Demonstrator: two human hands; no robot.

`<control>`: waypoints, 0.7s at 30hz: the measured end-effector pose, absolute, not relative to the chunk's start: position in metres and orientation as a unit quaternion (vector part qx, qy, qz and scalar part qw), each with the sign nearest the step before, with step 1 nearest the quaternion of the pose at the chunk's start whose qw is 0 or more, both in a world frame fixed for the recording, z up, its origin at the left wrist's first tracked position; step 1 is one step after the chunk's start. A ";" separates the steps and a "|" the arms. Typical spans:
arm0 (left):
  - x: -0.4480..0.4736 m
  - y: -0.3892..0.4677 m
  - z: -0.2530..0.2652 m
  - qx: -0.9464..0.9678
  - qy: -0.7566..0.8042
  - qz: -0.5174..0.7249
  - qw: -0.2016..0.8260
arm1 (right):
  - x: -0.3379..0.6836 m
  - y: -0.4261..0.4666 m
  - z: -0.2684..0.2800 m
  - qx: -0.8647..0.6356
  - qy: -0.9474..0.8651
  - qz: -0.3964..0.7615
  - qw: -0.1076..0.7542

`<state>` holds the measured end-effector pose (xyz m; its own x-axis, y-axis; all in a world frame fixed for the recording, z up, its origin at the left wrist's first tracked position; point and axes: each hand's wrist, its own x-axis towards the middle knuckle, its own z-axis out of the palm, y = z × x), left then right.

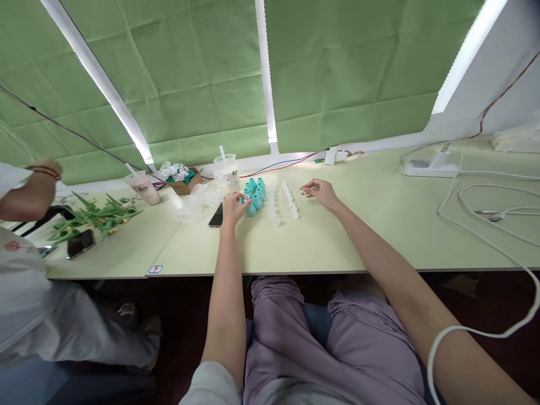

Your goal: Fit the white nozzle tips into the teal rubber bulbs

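My left hand (233,208) is closed in a pinch on a small whitish piece (247,198), just at the left side of a cluster of teal bottle-shaped pieces (255,201). Several of these stand upright in close rows on the table. To their right lie rows of small white translucent pieces (290,198), running away from me. At the right end of these rows, my right hand (321,193) pinches a small white piece (304,192) between thumb and fingertips. Both pinched pieces are too small to name by kind.
A dark phone (216,217) lies beside my left hand. Behind it are crumpled plastic bags (200,199), a cardboard box (185,185) and a drink cup (230,169). Artificial flowers (101,214) lie near a co-worker (25,292) at left. White cables (472,202) spread at right.
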<state>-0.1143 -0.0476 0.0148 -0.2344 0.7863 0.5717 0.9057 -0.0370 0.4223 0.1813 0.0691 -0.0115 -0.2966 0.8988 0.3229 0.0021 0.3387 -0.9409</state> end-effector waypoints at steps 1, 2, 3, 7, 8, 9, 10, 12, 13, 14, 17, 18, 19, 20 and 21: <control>-0.115 -0.048 0.015 -0.614 -0.689 -0.376 0.079 | 0.181 0.068 -0.011 -0.341 -0.661 0.461 0.484; -0.115 -0.048 0.015 -0.614 -0.690 -0.375 0.079 | 0.182 0.068 -0.011 -0.340 -0.663 0.459 0.483; -0.115 -0.048 0.015 -0.614 -0.690 -0.374 0.079 | 0.182 0.067 -0.010 -0.339 -0.665 0.458 0.483; -0.114 -0.048 0.015 -0.609 -0.693 -0.376 0.085 | 0.181 0.067 -0.010 -0.342 -0.665 0.460 0.479; -0.114 -0.048 0.014 -0.609 -0.693 -0.378 0.083 | 0.181 0.067 -0.010 -0.343 -0.665 0.461 0.478; -0.113 -0.048 0.014 -0.609 -0.692 -0.380 0.080 | 0.181 0.066 -0.010 -0.343 -0.665 0.460 0.477; -0.113 -0.048 0.014 -0.609 -0.690 -0.382 0.076 | 0.181 0.066 -0.009 -0.344 -0.666 0.460 0.476; -0.113 -0.048 0.013 -0.611 -0.688 -0.384 0.069 | 0.181 0.066 -0.009 -0.345 -0.666 0.461 0.475; -0.113 -0.048 0.013 -0.613 -0.687 -0.385 0.066 | 0.181 0.065 -0.008 -0.345 -0.664 0.463 0.475; -0.112 -0.049 0.014 -0.614 -0.686 -0.385 0.067 | 0.181 0.065 -0.007 -0.344 -0.662 0.466 0.475; -0.102 -0.052 0.017 -0.594 -0.678 -0.413 0.130 | 0.179 0.061 -0.005 -0.330 -0.655 0.482 0.479; -0.096 -0.054 0.019 -0.580 -0.672 -0.429 0.170 | 0.177 0.059 -0.003 -0.327 -0.654 0.485 0.481; -0.088 -0.055 0.020 -0.566 -0.661 -0.445 0.211 | 0.175 0.057 -0.002 -0.326 -0.654 0.485 0.481; -0.078 -0.055 0.021 -0.563 -0.645 -0.455 0.244 | 0.172 0.054 0.000 -0.326 -0.655 0.483 0.482; -0.068 -0.055 0.023 -0.577 -0.626 -0.455 0.262 | 0.168 0.051 0.003 -0.325 -0.656 0.481 0.483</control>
<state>-0.0681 -0.0549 0.0225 -0.1973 0.4828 0.8532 0.9605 -0.0791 0.2669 0.1679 0.0509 0.0027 -0.3223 0.8910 0.3199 -0.0377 0.3256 -0.9448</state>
